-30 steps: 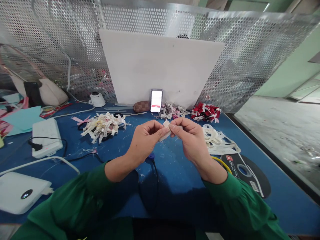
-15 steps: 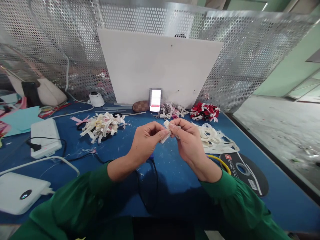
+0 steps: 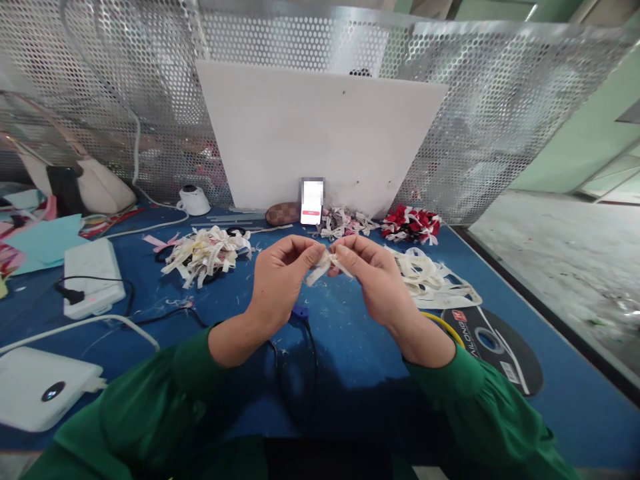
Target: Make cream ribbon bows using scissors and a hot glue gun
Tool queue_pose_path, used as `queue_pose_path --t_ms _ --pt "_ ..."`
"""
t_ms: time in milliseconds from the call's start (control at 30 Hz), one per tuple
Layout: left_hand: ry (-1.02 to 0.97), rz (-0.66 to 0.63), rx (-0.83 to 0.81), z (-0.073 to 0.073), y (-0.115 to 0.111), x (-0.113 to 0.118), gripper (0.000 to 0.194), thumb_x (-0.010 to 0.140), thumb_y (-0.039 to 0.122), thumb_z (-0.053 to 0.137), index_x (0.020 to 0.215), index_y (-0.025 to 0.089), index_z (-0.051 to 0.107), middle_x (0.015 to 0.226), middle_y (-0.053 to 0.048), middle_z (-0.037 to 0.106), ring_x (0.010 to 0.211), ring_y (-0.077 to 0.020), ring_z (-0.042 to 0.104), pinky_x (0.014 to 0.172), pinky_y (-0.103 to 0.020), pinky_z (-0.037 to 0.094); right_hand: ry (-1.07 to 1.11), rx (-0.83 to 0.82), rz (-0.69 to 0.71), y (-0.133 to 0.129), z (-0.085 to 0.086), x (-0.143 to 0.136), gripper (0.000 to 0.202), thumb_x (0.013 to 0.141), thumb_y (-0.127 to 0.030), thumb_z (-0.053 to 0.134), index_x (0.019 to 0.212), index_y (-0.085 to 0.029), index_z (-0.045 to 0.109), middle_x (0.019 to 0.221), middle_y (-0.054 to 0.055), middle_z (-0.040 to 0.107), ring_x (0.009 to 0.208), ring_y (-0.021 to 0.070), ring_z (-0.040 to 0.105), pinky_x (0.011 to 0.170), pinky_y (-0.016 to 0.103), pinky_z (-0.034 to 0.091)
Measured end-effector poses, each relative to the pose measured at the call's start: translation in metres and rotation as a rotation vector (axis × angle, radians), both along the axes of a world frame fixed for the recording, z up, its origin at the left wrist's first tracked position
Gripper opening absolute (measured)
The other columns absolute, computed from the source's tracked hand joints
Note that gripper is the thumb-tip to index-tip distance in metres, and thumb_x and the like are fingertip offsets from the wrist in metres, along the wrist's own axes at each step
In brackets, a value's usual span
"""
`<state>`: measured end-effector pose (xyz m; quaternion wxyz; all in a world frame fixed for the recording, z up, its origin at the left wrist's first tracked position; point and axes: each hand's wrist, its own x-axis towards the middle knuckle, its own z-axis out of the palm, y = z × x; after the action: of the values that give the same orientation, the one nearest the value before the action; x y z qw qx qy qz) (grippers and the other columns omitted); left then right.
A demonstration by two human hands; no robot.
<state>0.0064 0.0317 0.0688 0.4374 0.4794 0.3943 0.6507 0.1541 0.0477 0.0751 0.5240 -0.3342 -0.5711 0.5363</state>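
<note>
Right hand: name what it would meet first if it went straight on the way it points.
Beyond the pale ribbon it pinches, the right hand would probably meet the left hand first, though depth is hard to judge.

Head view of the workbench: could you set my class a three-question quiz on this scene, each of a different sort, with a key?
1. Multiple choice. What do the bare left hand and the bare right hand both pinch?
a) a blue paper sheet
b) a small cream fabric ribbon
c) a white plastic cable

2. True or false? The red-and-white fabric pile lies to the right of the upright smartphone with a lit screen.

3. Fill in. The flat, round black disc with white lettering lies nearer the person's ____ hand.

Key: 1. b; 2. true; 3. right.
</note>
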Motion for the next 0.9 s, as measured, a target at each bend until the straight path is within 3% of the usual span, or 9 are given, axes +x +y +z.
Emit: queue_pose_path --t_ms 167,300,400,600,733,900 --pt "-0.011 0.008 -0.03 0.001 0.001 0.0 0.019 0.074 0.032 0.082 0.073 0.018 0.07 0.068 0.001 0.063 0.061 -0.0087 0.052 0.056 -0.021 0.041 -0.092 0.052 -0.036 -0.001 -0.001 0.0 0.016 0.076 -0.032 0.077 0.075 -0.019 0.068 0.062 -0.002 0.063 0.061 0.0124 0.056 0.062 0.027 0.045" --pt "-0.135 -0.149 -0.256 0.003 0.006 -0.002 0.03 0.062 0.036 0.089 0.066 0.016 0.067 0.061 0.002 0.058 0.053 -0.0074 0.048 0.048 -0.021 0.037 -0.129 0.112 -0.034 0.001 -0.003 0.0 0.011 0.078 -0.027 0.074 0.073 -0.019 0.068 0.06 -0.003 0.061 0.059 0.0116 0.054 0.059 0.027 0.042" --pt "-0.184 -0.215 -0.369 0.003 0.011 -0.005 0.035 0.055 0.038 0.092 0.067 0.016 0.069 0.064 0.001 0.062 0.055 -0.009 0.053 0.051 -0.022 0.042 -0.093 0.064 -0.047 0.004 -0.006 0.0 0.013 0.076 -0.028 0.075 0.072 -0.018 0.067 0.06 -0.003 0.062 0.058 0.0116 0.054 0.058 0.027 0.043" --pt "-0.101 -0.181 -0.223 0.003 0.011 -0.007 0.043 0.073 0.061 0.075 0.082 0.019 0.078 0.08 -0.006 0.072 0.071 -0.0162 0.063 0.063 -0.027 0.05 -0.097 0.049 -0.118 0.005 -0.003 0.001 0.019 0.075 -0.035 0.078 0.073 -0.019 0.069 0.06 -0.002 0.062 0.057 0.0117 0.055 0.057 0.027 0.043" --pt "0.071 -0.141 -0.163 0.002 0.007 -0.007 0.032 0.069 0.051 0.083 0.075 0.02 0.079 0.076 -0.005 0.073 0.07 -0.0159 0.06 0.066 -0.029 0.05 -0.125 0.049 -0.112 0.003 -0.001 0.001 0.024 0.073 -0.04 0.079 0.073 -0.019 0.069 0.06 -0.002 0.062 0.057 0.0125 0.055 0.057 0.028 0.044" --pt "0.051 -0.048 -0.166 0.0 0.01 -0.009 0.028 0.068 0.046 0.085 0.072 0.019 0.079 0.07 -0.003 0.071 0.066 -0.0133 0.057 0.066 -0.027 0.047 -0.099 0.063 -0.084 0.002 0.004 0.005 0.021 0.079 -0.04 0.074 0.08 -0.019 0.069 0.072 0.0 0.066 0.066 0.0132 0.058 0.062 0.028 0.046"
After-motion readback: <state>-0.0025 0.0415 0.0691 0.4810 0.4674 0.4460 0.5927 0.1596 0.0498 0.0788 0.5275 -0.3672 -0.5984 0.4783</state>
